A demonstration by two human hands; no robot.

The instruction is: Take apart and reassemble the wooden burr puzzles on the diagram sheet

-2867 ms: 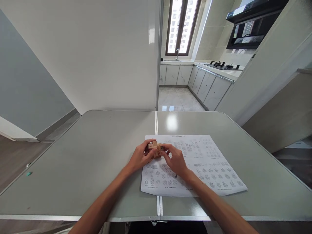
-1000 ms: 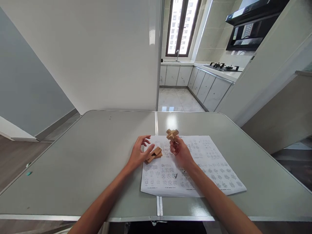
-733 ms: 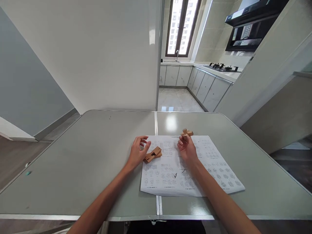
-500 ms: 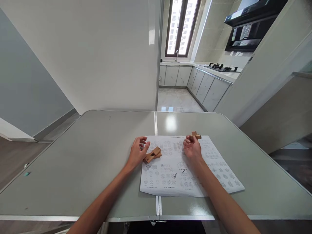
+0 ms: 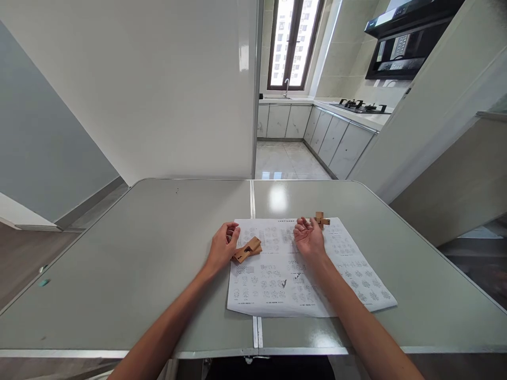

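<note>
My left hand point(image 5: 222, 245) rests at the left edge of the printed paper sheet point(image 5: 340, 274), fingers loosely curled and holding nothing. Its thumb lies right beside two joined wooden puzzle bars point(image 5: 247, 249) lying flat on the sheet. My right hand point(image 5: 307, 236) lies palm up near the top of the sheet, fingers relaxed and empty. A small cross-shaped wooden puzzle assembly point(image 5: 320, 219) sits on the sheet's top edge, just beyond my right fingertips and apart from them.
The sheet lies on a grey folding table point(image 5: 119, 264) with a metal seam down its middle. A small green object point(image 5: 44, 282) sits near the table's left edge. A white wall stands behind, and a kitchen doorway opens at the back right.
My right hand carried the cross-shaped assembly right, set it on the sheet's top edge and let go. The left hand let the two bars lie on the sheet and curled its fingers.
</note>
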